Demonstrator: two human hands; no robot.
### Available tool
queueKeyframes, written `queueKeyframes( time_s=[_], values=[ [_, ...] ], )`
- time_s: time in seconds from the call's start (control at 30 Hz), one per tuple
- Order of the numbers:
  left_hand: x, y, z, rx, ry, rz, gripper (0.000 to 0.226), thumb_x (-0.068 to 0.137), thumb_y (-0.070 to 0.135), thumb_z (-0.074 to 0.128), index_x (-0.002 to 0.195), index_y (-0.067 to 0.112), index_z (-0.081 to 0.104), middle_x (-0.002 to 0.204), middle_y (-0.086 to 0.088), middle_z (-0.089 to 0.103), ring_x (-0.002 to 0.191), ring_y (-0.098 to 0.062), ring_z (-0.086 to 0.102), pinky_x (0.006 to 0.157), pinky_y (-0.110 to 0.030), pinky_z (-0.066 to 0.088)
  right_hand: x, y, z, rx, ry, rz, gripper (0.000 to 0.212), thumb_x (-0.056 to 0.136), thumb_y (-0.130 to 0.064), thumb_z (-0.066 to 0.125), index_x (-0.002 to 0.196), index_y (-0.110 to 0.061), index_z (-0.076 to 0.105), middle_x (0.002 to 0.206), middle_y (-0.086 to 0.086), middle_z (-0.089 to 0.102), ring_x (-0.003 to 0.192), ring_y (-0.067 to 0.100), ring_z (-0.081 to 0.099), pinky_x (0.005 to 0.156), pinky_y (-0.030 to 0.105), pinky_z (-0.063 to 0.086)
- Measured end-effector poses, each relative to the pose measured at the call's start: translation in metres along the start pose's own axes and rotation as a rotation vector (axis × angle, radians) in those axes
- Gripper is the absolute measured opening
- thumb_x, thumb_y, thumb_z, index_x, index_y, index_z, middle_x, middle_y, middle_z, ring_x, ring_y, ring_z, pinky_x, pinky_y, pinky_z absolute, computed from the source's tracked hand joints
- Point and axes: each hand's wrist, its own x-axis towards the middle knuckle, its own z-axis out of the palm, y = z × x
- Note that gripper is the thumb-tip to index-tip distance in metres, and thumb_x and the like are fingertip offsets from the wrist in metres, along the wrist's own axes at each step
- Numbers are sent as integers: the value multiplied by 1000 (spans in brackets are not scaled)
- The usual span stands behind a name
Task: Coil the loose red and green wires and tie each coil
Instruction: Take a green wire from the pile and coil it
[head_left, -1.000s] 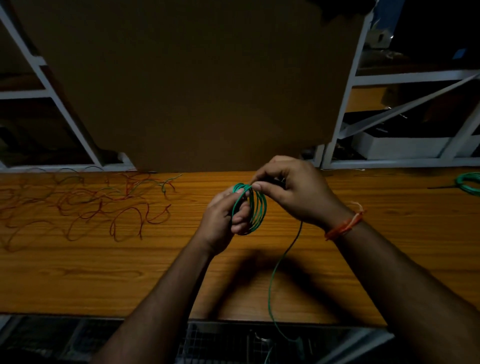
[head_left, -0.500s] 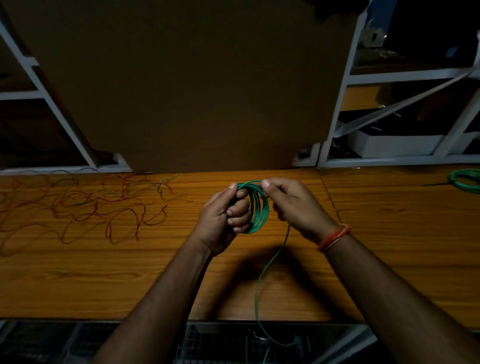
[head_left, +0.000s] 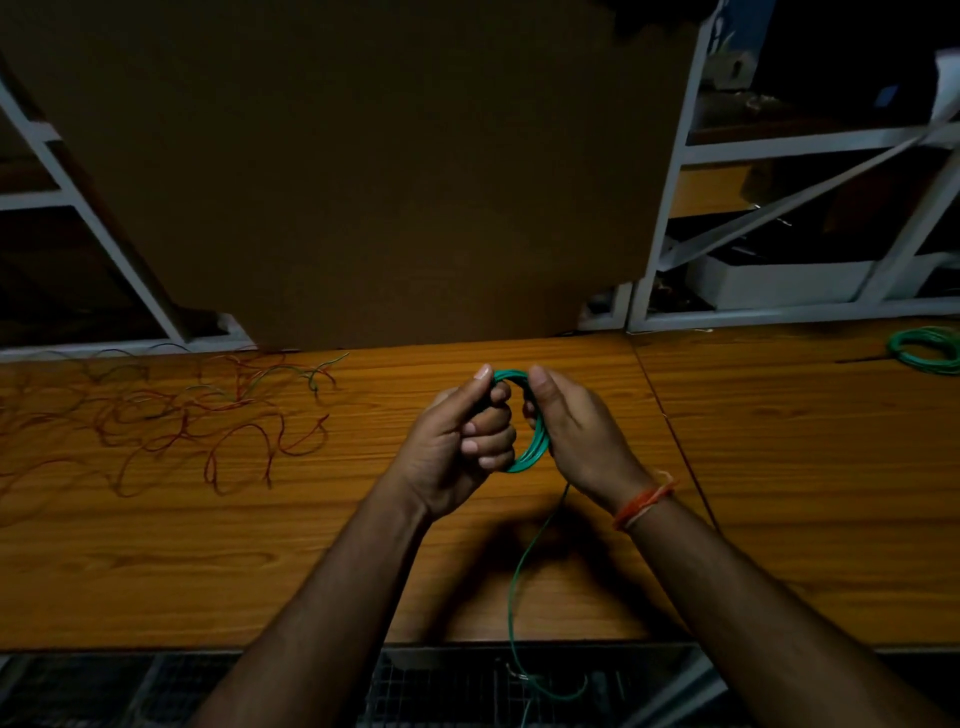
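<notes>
Centrally, just above the middle of the frame, a green wire coil (head_left: 535, 447) of several loops is held upright between two hands over a wooden table (head_left: 779, 467). At the coil's left side, the left hand (head_left: 457, 441) has its fingers curled through the loops and its thumb pressed on the top. From the right, the right hand (head_left: 576, 431) grips the coil, thumb on the top edge and fingers wrapped behind. An orange thread bracelet (head_left: 644, 501) circles the right wrist. From the coil's lower edge a loose green tail (head_left: 519, 571) trails down past the table's near edge toward the bottom of the frame. At left on the table lies a tangle of loose red and green wires (head_left: 208, 415). At the far right edge lies a second green coil (head_left: 927, 351). A large brown board (head_left: 363, 171) stands behind the table, flanked by white metal shelving (head_left: 779, 140).
</notes>
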Motion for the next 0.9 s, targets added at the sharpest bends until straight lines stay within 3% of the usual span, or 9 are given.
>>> queueKeyframes(
  time_s=[0.17, 0.3, 0.37, 0.43, 0.53, 0.63, 0.7, 0.9],
  values=[
    [0, -1, -4, 38, 34, -27, 30, 106, 34, 44, 88, 15, 57, 55, 10, 32, 42, -3, 30, 42, -18, 28, -4, 4, 3, 19, -17, 29, 44, 107, -48, 34, 85, -18, 57, 70, -4, 52, 60, 10, 48, 55, 31, 39],
    [3, -3, -11, -195, 106, -44, 32, 103, 37, 43, 78, 18, 54, 50, 10, 32, 40, -1, 23, 40, -16, 24, -4, 10, -13, 157, -133, 111, 39, 106, -42, 46, 89, -9, 59, 64, -8, 49, 55, 9, 43, 50, 25, 34],
    [4, 2, -19, -291, 162, -22, 35, 103, 37, 41, 74, 20, 52, 47, 9, 31, 39, -2, 20, 39, -15, 22, -5, 20, -26, 90, -137, 146, 21, 102, -30, 60, 91, -13, 61, 68, -5, 53, 58, 10, 45, 51, 26, 37],
    [3, 9, -28, -370, 212, 3, 39, 105, 37, 39, 72, 21, 52, 47, 9, 31, 36, -2, 27, 39, -16, 22, -10, 31, -40, 192, -114, 214, 6, 97, -13, 67, 94, -14, 61, 70, -1, 49, 58, 11, 44, 49, 25, 36],
    [-1, 18, -40, -453, 250, 42, 38, 105, 37, 40, 73, 21, 52, 47, 9, 32, 37, -3, 30, 41, -16, 22, -22, 44, -61, 313, 11, 288, 12, 92, -1, 68, 99, -9, 62, 72, 0, 54, 61, 12, 50, 50, 24, 41],
    [-1, 21, -42, -491, 313, 65, 38, 106, 38, 41, 74, 20, 52, 49, 9, 33, 39, -3, 30, 42, -17, 22, -32, 52, -66, 124, 152, 343, 5, 92, -12, 72, 95, -15, 70, 80, 0, 66, 70, 14, 60, 58, 26, 49],
    [2, 18, -39, -440, 376, 78, 40, 107, 41, 39, 76, 20, 50, 50, 9, 32, 39, -3, 30, 42, -17, 22, -36, 52, -62, -56, 157, 330, 3, 91, -17, 73, 91, -20, 73, 82, -2, 70, 74, 11, 63, 64, 25, 49],
    [14, 0, -25, -214, 402, 143, 40, 107, 49, 34, 85, 20, 48, 57, 11, 36, 46, -2, 37, 47, -17, 37, -33, 22, -47, -460, -150, 3, 6, 92, -25, 73, 94, -29, 76, 86, -17, 62, 82, -2, 58, 69, 11, 42]
  ],
)
